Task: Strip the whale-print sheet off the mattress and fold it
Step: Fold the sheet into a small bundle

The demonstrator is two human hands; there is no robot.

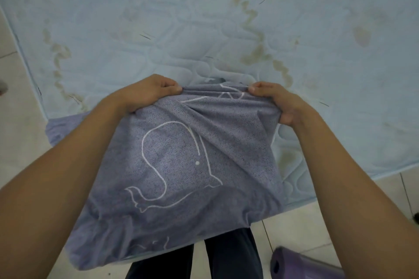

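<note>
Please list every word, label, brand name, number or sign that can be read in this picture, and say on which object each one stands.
None: no readable text appears anywhere.
Whale-print sheet: only white outline drawings of whales, no letters.
Mattress: quilted pattern and stains, no label visible.
Purple object at the lower right: no writing can be made out.

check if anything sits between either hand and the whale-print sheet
Nothing visible does. The left hand and right hand each already pinch the whale-print sheet at its far edge, above the bare mattress.
</note>
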